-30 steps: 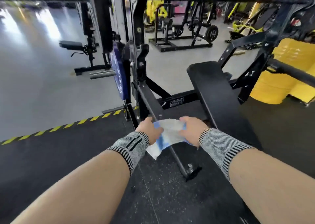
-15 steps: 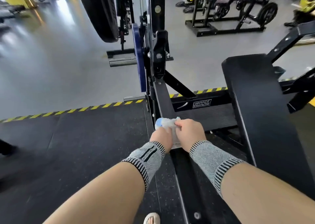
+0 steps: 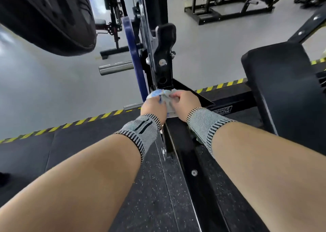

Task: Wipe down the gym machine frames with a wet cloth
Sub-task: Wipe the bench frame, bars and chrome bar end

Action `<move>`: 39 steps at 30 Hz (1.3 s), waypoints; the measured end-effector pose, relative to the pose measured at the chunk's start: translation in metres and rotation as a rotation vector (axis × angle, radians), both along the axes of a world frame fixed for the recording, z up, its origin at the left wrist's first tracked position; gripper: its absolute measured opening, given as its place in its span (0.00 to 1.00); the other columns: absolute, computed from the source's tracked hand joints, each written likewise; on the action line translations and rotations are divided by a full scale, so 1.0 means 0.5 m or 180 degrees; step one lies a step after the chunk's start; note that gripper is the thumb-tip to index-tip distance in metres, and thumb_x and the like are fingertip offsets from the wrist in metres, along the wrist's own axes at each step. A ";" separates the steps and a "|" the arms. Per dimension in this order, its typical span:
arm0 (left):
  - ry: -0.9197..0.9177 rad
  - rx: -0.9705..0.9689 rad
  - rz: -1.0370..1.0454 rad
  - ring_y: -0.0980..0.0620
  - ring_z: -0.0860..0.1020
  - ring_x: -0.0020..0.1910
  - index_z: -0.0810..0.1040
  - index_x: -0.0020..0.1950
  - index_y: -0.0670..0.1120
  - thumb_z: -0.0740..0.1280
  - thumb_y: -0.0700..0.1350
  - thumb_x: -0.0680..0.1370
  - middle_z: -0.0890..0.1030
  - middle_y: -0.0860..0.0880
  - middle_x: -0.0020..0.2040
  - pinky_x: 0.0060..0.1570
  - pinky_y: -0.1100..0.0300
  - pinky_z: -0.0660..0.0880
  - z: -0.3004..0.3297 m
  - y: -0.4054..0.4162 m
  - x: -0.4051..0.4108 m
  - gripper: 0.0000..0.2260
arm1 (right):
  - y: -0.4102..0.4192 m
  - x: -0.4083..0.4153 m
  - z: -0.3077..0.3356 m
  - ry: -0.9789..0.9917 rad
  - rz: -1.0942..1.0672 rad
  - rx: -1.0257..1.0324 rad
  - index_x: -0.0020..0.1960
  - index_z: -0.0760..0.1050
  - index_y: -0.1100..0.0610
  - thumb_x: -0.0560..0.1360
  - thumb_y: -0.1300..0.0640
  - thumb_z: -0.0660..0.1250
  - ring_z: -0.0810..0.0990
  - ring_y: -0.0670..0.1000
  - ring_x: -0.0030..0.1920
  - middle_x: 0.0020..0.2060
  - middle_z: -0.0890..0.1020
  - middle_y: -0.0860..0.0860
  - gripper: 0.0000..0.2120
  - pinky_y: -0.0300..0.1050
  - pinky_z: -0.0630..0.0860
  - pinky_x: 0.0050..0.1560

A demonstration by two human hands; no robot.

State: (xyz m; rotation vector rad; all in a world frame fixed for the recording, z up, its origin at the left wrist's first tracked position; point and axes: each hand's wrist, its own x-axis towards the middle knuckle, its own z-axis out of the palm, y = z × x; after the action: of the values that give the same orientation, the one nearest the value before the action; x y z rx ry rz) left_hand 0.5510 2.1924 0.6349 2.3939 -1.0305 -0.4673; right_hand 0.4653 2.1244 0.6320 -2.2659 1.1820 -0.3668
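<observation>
My left hand (image 3: 153, 108) and right hand (image 3: 185, 102) both grip the bunched cloth (image 3: 163, 97) against the black frame rail (image 3: 178, 131) below the upright.

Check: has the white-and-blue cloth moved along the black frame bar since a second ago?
Yes. The white-and-blue cloth slid up the black frame bar, now by the blue weight plate.
</observation>
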 end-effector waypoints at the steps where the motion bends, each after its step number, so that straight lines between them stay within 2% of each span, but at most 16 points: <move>1: -0.0173 0.0069 0.0002 0.40 0.76 0.60 0.75 0.65 0.41 0.58 0.44 0.82 0.78 0.40 0.61 0.59 0.51 0.71 -0.005 0.000 -0.002 0.15 | 0.001 0.000 -0.007 -0.0069 -0.0037 0.0048 0.64 0.77 0.55 0.78 0.56 0.62 0.76 0.52 0.60 0.61 0.79 0.52 0.15 0.39 0.68 0.56; 6: -0.0549 0.0574 -0.0245 0.41 0.76 0.58 0.74 0.64 0.39 0.57 0.44 0.82 0.78 0.40 0.59 0.54 0.51 0.73 -0.014 0.028 -0.023 0.14 | 0.035 -0.029 -0.010 0.0096 0.0128 -0.0201 0.67 0.74 0.55 0.80 0.56 0.60 0.77 0.55 0.61 0.62 0.79 0.54 0.16 0.43 0.70 0.60; 8: -0.0750 0.0829 -0.0544 0.42 0.75 0.59 0.70 0.67 0.40 0.55 0.40 0.82 0.76 0.41 0.60 0.50 0.52 0.75 -0.008 0.053 -0.046 0.15 | 0.054 -0.053 -0.005 0.0271 0.0243 -0.0298 0.66 0.75 0.54 0.80 0.56 0.58 0.77 0.56 0.58 0.59 0.80 0.55 0.16 0.46 0.72 0.58; 11: -0.0706 0.1100 -0.0718 0.42 0.75 0.58 0.68 0.67 0.40 0.55 0.39 0.81 0.75 0.42 0.57 0.47 0.54 0.74 -0.015 0.087 -0.079 0.15 | 0.088 -0.100 -0.004 0.0469 0.0382 -0.0361 0.63 0.77 0.54 0.80 0.54 0.58 0.79 0.57 0.55 0.56 0.81 0.55 0.15 0.45 0.74 0.53; 13: -0.0376 0.1003 -0.0459 0.42 0.77 0.56 0.72 0.64 0.40 0.57 0.42 0.81 0.75 0.46 0.47 0.47 0.54 0.74 -0.015 0.124 -0.119 0.14 | 0.119 -0.140 -0.006 0.0505 0.0437 -0.0396 0.63 0.77 0.52 0.80 0.54 0.58 0.79 0.56 0.54 0.56 0.82 0.54 0.15 0.43 0.73 0.52; 15: -0.0114 0.0869 -0.0123 0.42 0.78 0.54 0.77 0.58 0.40 0.57 0.47 0.82 0.70 0.49 0.36 0.51 0.52 0.75 -0.012 0.166 -0.164 0.15 | 0.153 -0.181 -0.008 0.0569 0.0506 -0.0453 0.63 0.78 0.52 0.80 0.53 0.58 0.79 0.55 0.54 0.55 0.82 0.53 0.15 0.43 0.73 0.51; 16: -0.0112 0.0857 -0.0090 0.42 0.78 0.54 0.78 0.58 0.40 0.57 0.48 0.82 0.70 0.49 0.36 0.50 0.52 0.75 -0.007 0.187 -0.187 0.15 | 0.170 -0.202 -0.008 0.0609 0.0544 -0.0471 0.63 0.78 0.52 0.80 0.53 0.58 0.80 0.55 0.54 0.54 0.82 0.53 0.15 0.43 0.73 0.51; 20: -0.0153 0.0949 -0.0086 0.44 0.76 0.55 0.72 0.64 0.41 0.55 0.40 0.82 0.74 0.44 0.52 0.43 0.58 0.72 -0.006 0.274 -0.282 0.13 | 0.244 -0.292 -0.008 0.0682 0.0589 -0.0456 0.59 0.80 0.52 0.79 0.50 0.60 0.80 0.53 0.54 0.53 0.83 0.51 0.14 0.44 0.76 0.52; 22: 0.0084 0.0952 0.0054 0.44 0.76 0.55 0.72 0.63 0.41 0.56 0.41 0.81 0.75 0.45 0.51 0.42 0.58 0.71 -0.008 0.318 -0.333 0.13 | 0.287 -0.343 -0.006 0.0649 0.0666 -0.0414 0.58 0.81 0.52 0.78 0.50 0.61 0.80 0.53 0.55 0.54 0.83 0.50 0.14 0.43 0.76 0.53; 25: 0.0176 0.0666 0.0372 0.44 0.79 0.49 0.78 0.52 0.39 0.59 0.47 0.81 0.71 0.48 0.36 0.40 0.58 0.71 -0.014 0.382 -0.403 0.13 | 0.354 -0.420 0.002 0.0659 0.0881 -0.0506 0.55 0.82 0.52 0.79 0.51 0.61 0.80 0.54 0.53 0.52 0.83 0.50 0.13 0.40 0.73 0.47; 28: 0.0278 0.0850 0.0521 0.51 0.73 0.32 0.71 0.38 0.42 0.60 0.47 0.80 0.72 0.47 0.36 0.27 0.61 0.65 -0.013 0.437 -0.463 0.13 | 0.414 -0.482 0.009 0.0685 0.0959 -0.0468 0.51 0.83 0.54 0.78 0.50 0.61 0.81 0.54 0.49 0.48 0.84 0.51 0.13 0.44 0.77 0.49; 30: 0.0229 0.1060 0.0498 0.53 0.69 0.29 0.69 0.38 0.42 0.61 0.48 0.80 0.72 0.48 0.34 0.24 0.61 0.62 -0.005 0.471 -0.497 0.14 | 0.446 -0.513 0.013 0.0710 0.0975 -0.0331 0.46 0.84 0.53 0.77 0.50 0.63 0.81 0.52 0.47 0.47 0.84 0.49 0.12 0.46 0.78 0.51; 33: 0.0087 0.1294 0.0393 0.54 0.69 0.29 0.70 0.39 0.42 0.62 0.52 0.80 0.71 0.49 0.33 0.24 0.62 0.62 0.008 0.509 -0.530 0.15 | 0.476 -0.552 0.029 0.0689 0.0916 0.0008 0.44 0.83 0.51 0.75 0.53 0.67 0.81 0.51 0.47 0.45 0.84 0.48 0.07 0.42 0.77 0.49; 35: 0.0093 0.1287 0.0358 0.52 0.74 0.31 0.72 0.42 0.43 0.64 0.55 0.78 0.75 0.48 0.35 0.27 0.60 0.68 0.011 0.528 -0.543 0.16 | 0.488 -0.573 0.035 0.0616 0.0810 0.0395 0.46 0.83 0.52 0.74 0.57 0.68 0.82 0.50 0.46 0.44 0.84 0.48 0.06 0.39 0.76 0.45; 37: 0.0276 0.1197 0.0351 0.47 0.82 0.39 0.75 0.41 0.43 0.65 0.55 0.77 0.82 0.45 0.40 0.37 0.55 0.78 0.014 0.541 -0.544 0.16 | 0.497 -0.586 0.037 0.0614 0.0733 0.0711 0.47 0.83 0.53 0.75 0.58 0.67 0.82 0.50 0.43 0.42 0.83 0.49 0.06 0.38 0.77 0.41; 39: 0.0459 0.1130 0.0323 0.47 0.84 0.41 0.78 0.40 0.42 0.66 0.55 0.77 0.84 0.44 0.42 0.43 0.56 0.80 0.021 0.553 -0.540 0.17 | 0.502 -0.592 0.037 0.0599 0.0665 0.0998 0.49 0.82 0.55 0.76 0.59 0.65 0.82 0.53 0.44 0.42 0.83 0.52 0.07 0.44 0.80 0.45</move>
State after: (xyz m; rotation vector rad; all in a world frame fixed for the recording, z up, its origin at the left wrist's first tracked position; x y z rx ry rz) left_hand 0.2811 2.4690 0.6456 2.6564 -0.8124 -0.8318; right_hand 0.1695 2.3755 0.6506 -2.1514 0.9980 0.1084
